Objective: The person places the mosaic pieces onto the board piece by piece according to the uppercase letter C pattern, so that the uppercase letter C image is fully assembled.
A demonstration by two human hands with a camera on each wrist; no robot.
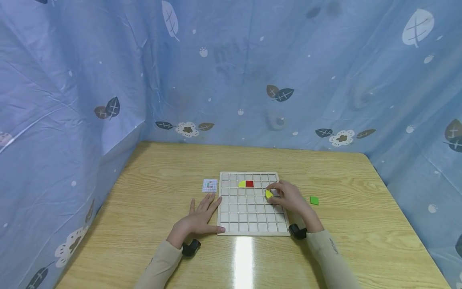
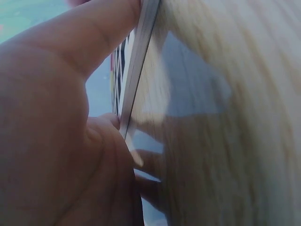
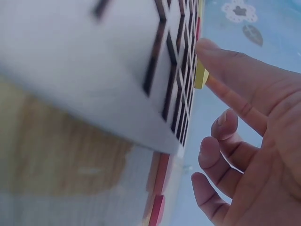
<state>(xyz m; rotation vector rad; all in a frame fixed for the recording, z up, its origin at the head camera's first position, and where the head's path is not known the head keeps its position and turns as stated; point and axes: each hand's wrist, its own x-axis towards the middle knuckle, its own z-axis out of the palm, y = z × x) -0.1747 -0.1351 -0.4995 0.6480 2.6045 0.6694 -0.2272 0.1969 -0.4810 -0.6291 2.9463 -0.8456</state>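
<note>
A pale wooden grid board (image 1: 245,216) lies flat on the table. In its second row from the far edge sit a yellow curved piece (image 1: 241,184) and a red square (image 1: 249,184) side by side. My right hand (image 1: 286,197) rests over the board's right side and pinches another yellow piece (image 1: 268,194) low over a cell. In the right wrist view the index finger (image 3: 235,70) lies on that yellow piece (image 3: 201,75) against the board (image 3: 94,70). My left hand (image 1: 198,218) lies flat on the table. Its thumb (image 2: 94,33) touches the board's left edge (image 2: 141,56).
A green square (image 1: 314,200) lies on the wooden table (image 1: 144,192) right of the board. A small pattern card (image 1: 209,185) sits by the board's far left corner. Blue leaf-print sheeting (image 1: 231,80) walls the table at the back and both sides.
</note>
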